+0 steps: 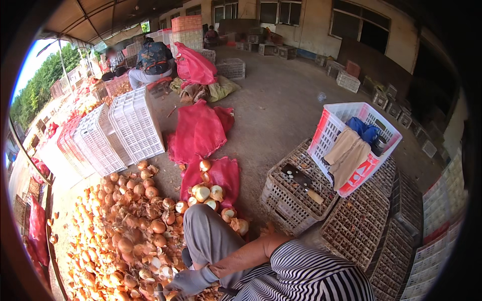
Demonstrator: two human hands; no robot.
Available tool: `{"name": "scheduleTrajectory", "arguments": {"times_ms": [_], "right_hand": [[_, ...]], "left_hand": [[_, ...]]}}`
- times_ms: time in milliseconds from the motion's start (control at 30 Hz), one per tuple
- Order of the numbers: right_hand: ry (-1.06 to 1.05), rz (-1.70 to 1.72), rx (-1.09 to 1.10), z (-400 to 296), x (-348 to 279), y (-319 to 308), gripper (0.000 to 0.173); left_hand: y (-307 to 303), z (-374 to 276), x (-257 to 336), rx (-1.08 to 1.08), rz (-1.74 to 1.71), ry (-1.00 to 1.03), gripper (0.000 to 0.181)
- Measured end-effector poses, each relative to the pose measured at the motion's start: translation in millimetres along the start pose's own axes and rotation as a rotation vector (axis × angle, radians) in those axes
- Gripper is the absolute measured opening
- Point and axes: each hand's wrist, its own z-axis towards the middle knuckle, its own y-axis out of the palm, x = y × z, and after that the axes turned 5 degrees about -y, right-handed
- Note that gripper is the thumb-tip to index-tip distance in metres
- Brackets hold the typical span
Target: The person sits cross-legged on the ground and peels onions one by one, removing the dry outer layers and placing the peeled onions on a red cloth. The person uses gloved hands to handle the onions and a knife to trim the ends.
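Observation:
My right hand (pixel 192 282), in a grey glove, is low in the head view over a large heap of brown onions (pixel 125 245). The bottom edge cuts off part of it. A small dark thing shows by its fingertips, too unclear to name, so whether the hand grips anything cannot be told. My left hand is out of view. Several trimmed onions with pale cut faces (pixel 202 193) lie beyond my bent knee, on and beside a red mesh sack (pixel 229 177). Loose skins and small pale pieces are scattered through the heap.
Right of my knee, a cleaver with a wooden handle (pixel 314 196) lies on an upturned crate (pixel 293 214). A white and red crate (pixel 320 139) holds cloths and a flask. White crates (pixel 135 124) stand behind the heap. Other people sit farther back.

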Motion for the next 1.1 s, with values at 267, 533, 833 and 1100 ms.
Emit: {"name": "scheduleTrajectory", "arguments": {"times_ms": [267, 533, 833, 1100], "right_hand": [[0.045, -0.012, -0.015, -3.3, 2.0, 1.4, 0.042], [-0.160, -0.413, 0.436, 7.1, 15.6, 19.1, 0.031], [-0.289, -0.494, 0.504, 42.7, -0.4, 24.2, 0.023], [-0.507, -0.784, 0.364, 55.2, 9.5, 32.8, 0.020]], "left_hand": [[2.8, 0.3, -0.1, -0.006, -0.011, 0.001, 0.074], [0.2, -1.5, 0.7, 0.000, -0.020, 0.013, 0.074], [-5.6, -10.5, -2.2, 0.019, -0.034, 0.024, 0.074], [-7.3, -12.0, -0.9, 0.021, -0.049, 0.031, 0.073]]}}
